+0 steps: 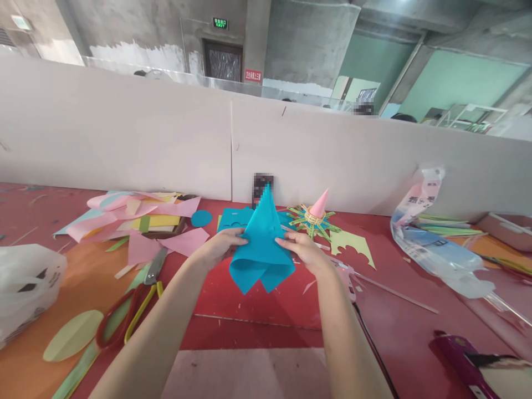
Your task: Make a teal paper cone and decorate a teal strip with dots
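Observation:
A blue sheet (262,244), rolled into a cone with its point up, is held between my two hands above the red table. My left hand (226,244) grips its left side, fingers closed on the edge. On the right side, my right hand (302,249) pinches it near the overlapping edge. Two pointed corners hang down at the wide bottom end. Behind it to the right stands a pink cone (319,204) on a woven base with green and yellow strips. Blue paper with cut-outs (233,219) lies just behind my left hand.
Scissors (137,299) and pink paper scraps (183,242) lie left, beside a white plastic bag (29,288). Right are a pink glue gun (346,277), a clear plastic wrapper (436,238) and a purple tool (461,360). A white partition (124,133) stands behind.

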Demonstrator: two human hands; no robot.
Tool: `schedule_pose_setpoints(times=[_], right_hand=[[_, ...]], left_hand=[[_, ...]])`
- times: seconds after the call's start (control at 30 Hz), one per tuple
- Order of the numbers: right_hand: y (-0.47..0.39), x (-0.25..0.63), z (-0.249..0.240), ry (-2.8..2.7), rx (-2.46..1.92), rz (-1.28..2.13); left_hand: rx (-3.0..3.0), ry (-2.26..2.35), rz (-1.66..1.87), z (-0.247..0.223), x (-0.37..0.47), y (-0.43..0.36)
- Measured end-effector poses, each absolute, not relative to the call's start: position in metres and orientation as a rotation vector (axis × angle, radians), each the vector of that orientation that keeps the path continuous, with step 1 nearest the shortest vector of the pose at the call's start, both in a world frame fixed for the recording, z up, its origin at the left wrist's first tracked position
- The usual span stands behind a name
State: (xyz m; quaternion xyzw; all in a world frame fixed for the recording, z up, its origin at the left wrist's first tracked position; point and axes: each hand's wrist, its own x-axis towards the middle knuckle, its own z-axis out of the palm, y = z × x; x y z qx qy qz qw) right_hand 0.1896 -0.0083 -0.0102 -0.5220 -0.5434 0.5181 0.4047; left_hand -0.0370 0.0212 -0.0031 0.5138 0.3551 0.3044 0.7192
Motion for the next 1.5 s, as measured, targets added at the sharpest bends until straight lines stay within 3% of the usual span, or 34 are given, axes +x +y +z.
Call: schedule_pose_setpoints(times=[0.27, 0.5, 0.67, 0.9, 1.2, 1.37, 1.5], right_hand=[[-0.006, 0.192, -0.011, -1.248, -1.374, 1.272], [-0.008, 0.194, -0.003, -1.312, -1.411, 0.587], [-0.013, 0.196, -0.003, -1.529, -1.444, 0.594], [-0.017, 0.189, 0.007, -1.886, -1.361, 0.658], [-0.038, 0.112, -0.014, -1.607, -1.358, 0.14], [-0.068, 0.052, -0.037, -1.724, -1.322, 0.209], [-0.07, 0.057, -0.061, -1.725, -1.46, 0.167]], left_hand=[[1.252, 0.903, 0.722, 0.0, -0.045, 0.022], [1.619, 1.225, 1.094, -0.006, -0.034, 0.025], [1.648, 1.269, 1.272, -0.003, -0.039, 0.014], [1.684, 1.104, 0.988, -0.021, -0.05, -0.004], [1.513, 1.24, 1.059, -0.096, -0.035, -0.011], [1.632, 1.414, 1.08, -0.101, -0.041, -0.015], [1.702, 1.611, 1.032, -0.092, -0.044, -0.025]])
